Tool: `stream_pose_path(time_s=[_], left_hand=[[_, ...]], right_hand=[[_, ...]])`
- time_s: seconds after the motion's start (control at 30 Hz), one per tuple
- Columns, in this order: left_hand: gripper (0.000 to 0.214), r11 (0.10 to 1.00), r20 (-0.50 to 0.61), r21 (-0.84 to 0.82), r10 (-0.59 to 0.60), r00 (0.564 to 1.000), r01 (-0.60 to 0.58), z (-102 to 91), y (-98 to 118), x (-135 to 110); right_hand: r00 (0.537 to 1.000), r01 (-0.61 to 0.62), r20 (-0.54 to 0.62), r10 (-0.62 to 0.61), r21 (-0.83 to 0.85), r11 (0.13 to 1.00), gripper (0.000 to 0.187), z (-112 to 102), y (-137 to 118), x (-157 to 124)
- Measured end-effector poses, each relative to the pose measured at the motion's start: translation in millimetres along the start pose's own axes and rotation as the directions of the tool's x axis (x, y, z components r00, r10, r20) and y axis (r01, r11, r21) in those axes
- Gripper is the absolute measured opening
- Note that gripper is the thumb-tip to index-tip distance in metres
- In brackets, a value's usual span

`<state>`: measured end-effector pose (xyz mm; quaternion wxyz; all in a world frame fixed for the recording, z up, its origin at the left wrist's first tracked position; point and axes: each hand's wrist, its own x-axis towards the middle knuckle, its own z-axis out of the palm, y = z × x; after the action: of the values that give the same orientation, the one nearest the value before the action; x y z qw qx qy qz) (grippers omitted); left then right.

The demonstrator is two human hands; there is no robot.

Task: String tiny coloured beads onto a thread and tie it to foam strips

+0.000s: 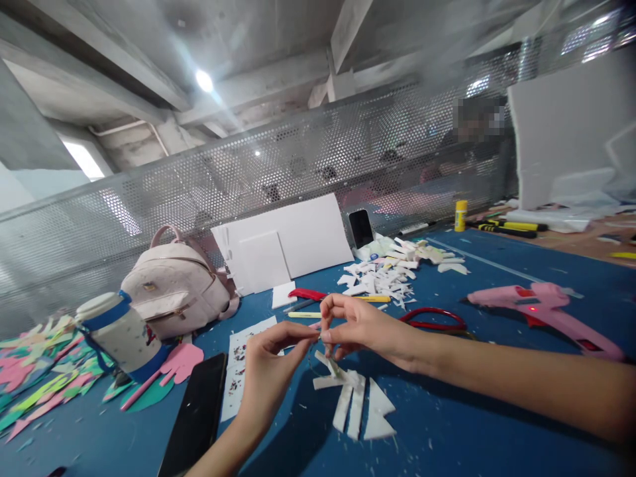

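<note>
My left hand (271,364) and my right hand (360,329) meet above the blue table (293,437), thumbs and forefingers pinched together. What lies between the fingertips is too small to make out. A thin loop, perhaps thread or wire, hangs faintly below them. Just beneath are several white foam strips (356,405), beside a notched white foam piece (379,407). Left of my left hand lies a white sheet with small dark specks (237,361). Behind my right forearm are a red looped handle (437,311) and a yellow-ended cutter (375,299).
A pink glue gun (546,308) with a lit red light lies right. White foam scraps (382,271) are heaped behind, near white boards (318,232). A black phone (196,411), tumbler (119,331), backpack (173,281) and coloured cutouts (44,364) occupy the left.
</note>
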<state>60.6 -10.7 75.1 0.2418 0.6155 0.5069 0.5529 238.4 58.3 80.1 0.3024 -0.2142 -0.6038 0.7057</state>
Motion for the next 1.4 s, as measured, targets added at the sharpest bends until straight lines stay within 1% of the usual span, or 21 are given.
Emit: stream_pose_path(time_s=[0.17, 0.3, 0.47, 0.67, 0.83, 1.0, 1.13, 1.23, 1.4], left_hand=[[0.005, 0.99, 0.006, -0.121, -0.073, 0.997, 0.073, -0.2, -3.7, 3.7], [0.004, 0.975, 0.027, -0.202, -0.086, 0.996, 0.09, 0.7, -4.1, 5.6], [0.004, 0.965, 0.051, -0.24, -0.098, 0.994, 0.108, 1.4, -4.9, 7.1], [0.015, 0.946, 0.061, -0.287, -0.141, 0.988, 0.152, 1.7, -3.8, 6.7], [0.018, 0.953, 0.081, -0.276, -0.104, 0.991, 0.122, 2.2, -4.1, 6.7], [0.018, 0.976, 0.121, -0.208, -0.04, 0.992, 0.065, 0.6, -7.5, 5.1], [0.015, 0.988, 0.122, -0.151, 0.003, 0.993, 0.016, -0.6, -7.4, 4.7], [0.016, 0.987, 0.117, -0.159, 0.034, 0.993, -0.015, -0.8, -7.0, 5.3], [0.02, 0.98, 0.114, -0.199, 0.052, 0.992, -0.029, -1.9, -9.1, 5.2]], right_hand=[[1.0, 0.03, -0.002, -0.03, -0.007, 1.0, 0.036, -1.7, -0.2, 0.9], [0.999, 0.048, -0.001, -0.048, -0.017, 0.999, 0.034, -2.0, -0.4, 1.6], [0.999, 0.046, 0.0, -0.046, -0.011, 0.999, 0.037, -0.6, -0.9, 1.5], [0.998, 0.064, 0.018, -0.064, -0.005, 0.998, 0.042, -0.8, 0.2, 2.8], [0.997, 0.073, 0.016, -0.073, -0.008, 0.997, 0.043, -0.7, -0.1, 3.0], [0.996, 0.094, 0.006, -0.094, -0.031, 0.995, 0.045, 0.7, -4.5, 2.8], [0.993, 0.116, -0.001, -0.116, -0.051, 0.992, 0.046, 1.0, -8.0, 2.8], [0.989, 0.144, -0.005, -0.145, -0.08, 0.986, 0.045, -0.9, -8.4, 3.6], [0.982, 0.191, 0.008, -0.191, -0.105, 0.976, 0.039, -5.9, -7.0, 6.5]])
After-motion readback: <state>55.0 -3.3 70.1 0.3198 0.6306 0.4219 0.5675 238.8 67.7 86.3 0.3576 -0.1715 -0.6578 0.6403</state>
